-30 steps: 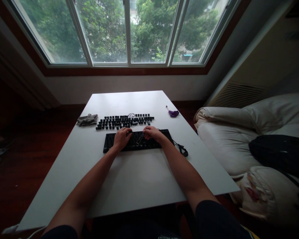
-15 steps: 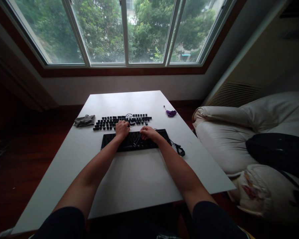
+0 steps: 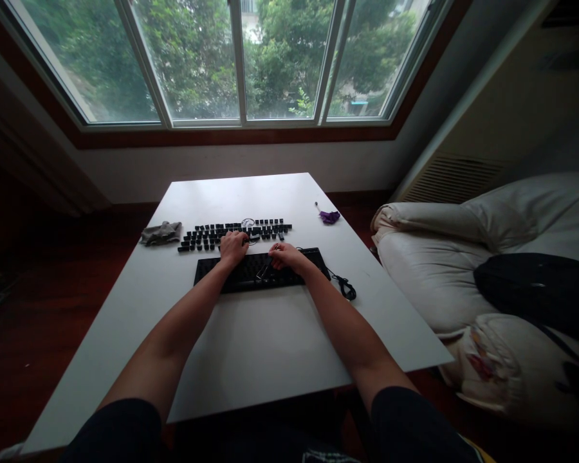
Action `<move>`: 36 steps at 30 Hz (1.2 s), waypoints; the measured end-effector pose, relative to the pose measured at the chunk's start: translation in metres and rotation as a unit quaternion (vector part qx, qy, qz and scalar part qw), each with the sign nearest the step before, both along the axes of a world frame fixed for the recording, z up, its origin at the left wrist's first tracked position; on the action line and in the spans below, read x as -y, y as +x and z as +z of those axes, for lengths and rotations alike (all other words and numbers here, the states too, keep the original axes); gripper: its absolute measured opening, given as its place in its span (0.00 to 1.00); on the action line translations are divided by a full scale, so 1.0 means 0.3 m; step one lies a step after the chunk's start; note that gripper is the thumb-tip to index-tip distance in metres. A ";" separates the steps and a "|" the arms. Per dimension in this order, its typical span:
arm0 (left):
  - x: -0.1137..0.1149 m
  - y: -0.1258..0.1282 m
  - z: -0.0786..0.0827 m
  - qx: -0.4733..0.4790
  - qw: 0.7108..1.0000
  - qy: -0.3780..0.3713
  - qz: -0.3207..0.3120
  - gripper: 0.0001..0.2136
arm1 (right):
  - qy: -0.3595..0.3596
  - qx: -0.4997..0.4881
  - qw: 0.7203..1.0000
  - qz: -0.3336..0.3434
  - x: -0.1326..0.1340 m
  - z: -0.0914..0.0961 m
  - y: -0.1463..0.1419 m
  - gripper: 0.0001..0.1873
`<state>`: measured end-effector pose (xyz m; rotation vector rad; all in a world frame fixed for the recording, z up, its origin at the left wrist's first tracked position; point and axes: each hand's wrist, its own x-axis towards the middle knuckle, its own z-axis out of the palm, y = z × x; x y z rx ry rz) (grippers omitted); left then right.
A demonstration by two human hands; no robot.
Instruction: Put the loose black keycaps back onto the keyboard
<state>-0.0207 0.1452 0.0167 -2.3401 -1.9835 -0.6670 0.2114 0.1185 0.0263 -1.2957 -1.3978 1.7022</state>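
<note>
Near edge of counter [image 3: 251, 347]: wide bare stretch, only forearms cross it. Keyboard [image 3: 217, 276] mid-counter, its cable [image 3: 345, 287] coiled near right edge. Right hand [image 3: 285, 256] over keyboard, fingers clenched on wire tool [image 3: 264, 270]. Left hand [image 3: 234, 245] just beyond, fingers curled onto loose keycaps [image 3: 202, 236]; grip on a cap: cannot tell. Grey cloth [image 3: 160, 233] left of caps, purple item [image 3: 329, 217] far right, too small to identify. White bedding [image 3: 429, 257] crowds right side. Far counter bare up to window [image 3: 197, 64].

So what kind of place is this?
Most likely a room at home: a white table under a wide window with trees outside, a soft white sofa beside it, and a keyboard with loose keys on the table.
</note>
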 end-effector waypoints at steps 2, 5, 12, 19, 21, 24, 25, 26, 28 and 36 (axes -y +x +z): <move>-0.013 -0.020 0.006 0.018 1.000 0.003 0.001 0.10 | 0.001 0.000 1.000 0.001 0.002 0.004 0.000 0.08; -0.029 -0.053 0.016 0.028 1.000 0.003 0.007 0.10 | 0.001 -0.001 1.000 -0.001 0.005 0.008 -0.002 0.08; -0.035 -0.060 0.015 -0.003 1.000 0.000 -0.025 0.10 | -0.002 -0.003 1.000 -0.003 0.005 0.004 -0.004 0.08; -0.030 -0.004 0.003 -0.046 0.998 -0.002 -0.053 0.09 | 0.006 -0.007 1.000 0.001 -0.003 -0.010 0.003 0.08; -0.028 0.005 0.004 -0.049 0.998 -0.005 -0.050 0.09 | 0.006 -0.008 1.000 0.002 -0.004 -0.011 0.004 0.08; -0.028 0.010 0.004 -0.048 0.998 -0.013 -0.042 0.09 | 0.004 -0.006 1.000 0.002 -0.002 -0.006 0.003 0.08; -0.029 0.010 0.003 -0.048 0.998 -0.015 -0.040 0.09 | 0.003 -0.005 1.000 0.001 0.001 -0.002 0.002 0.08; -0.029 0.009 0.002 -0.047 0.998 -0.015 -0.039 0.09 | 0.002 -0.004 1.000 0.001 0.003 0.002 0.002 0.07; -0.031 0.006 -0.002 -0.042 0.998 -0.017 -0.037 0.09 | 0.002 -0.003 1.000 -0.002 0.008 0.010 0.000 0.07; -0.035 -0.009 -0.016 -0.042 0.998 -0.033 -0.019 0.10 | 0.006 -0.006 1.000 0.003 0.000 -0.004 0.001 0.05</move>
